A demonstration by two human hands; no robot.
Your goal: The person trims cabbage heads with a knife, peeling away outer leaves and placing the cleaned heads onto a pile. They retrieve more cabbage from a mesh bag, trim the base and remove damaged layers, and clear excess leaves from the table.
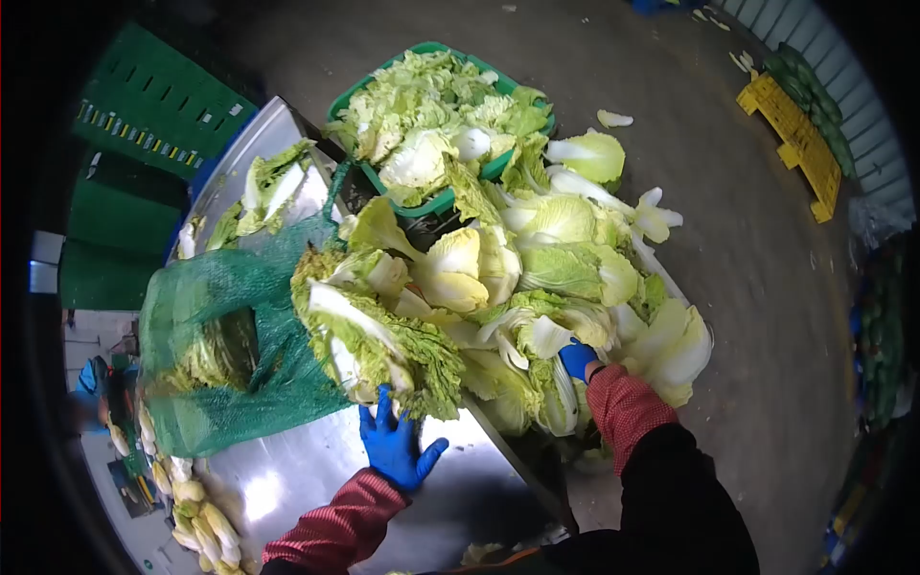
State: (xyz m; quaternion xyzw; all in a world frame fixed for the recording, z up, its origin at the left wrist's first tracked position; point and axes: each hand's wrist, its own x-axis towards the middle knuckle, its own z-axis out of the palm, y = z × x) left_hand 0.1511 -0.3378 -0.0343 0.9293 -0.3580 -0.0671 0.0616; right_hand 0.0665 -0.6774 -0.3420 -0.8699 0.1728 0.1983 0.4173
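Note:
My left hand (396,448), in a blue glove, is open with its fingers spread. Its fingertips touch the base of a Chinese cabbage (359,335) with ragged green outer leaves, which lies at the table edge. My right hand (578,360), also blue-gloved, reaches into a heap of loose cabbage leaves (565,268). It looks closed beside a pale leaf (548,337), but its fingers are largely hidden, so what it grips cannot be made out. Left of the cabbage, a green mesh bag (287,402) holds another cabbage (216,350).
A green crate (340,101) full of leaves stands beyond the metal table (278,479). Loose leaves (273,192) lie on the table's far end. Trimmed cabbages (206,527) are piled at the lower left. A yellow pallet (791,144) stands at the far right.

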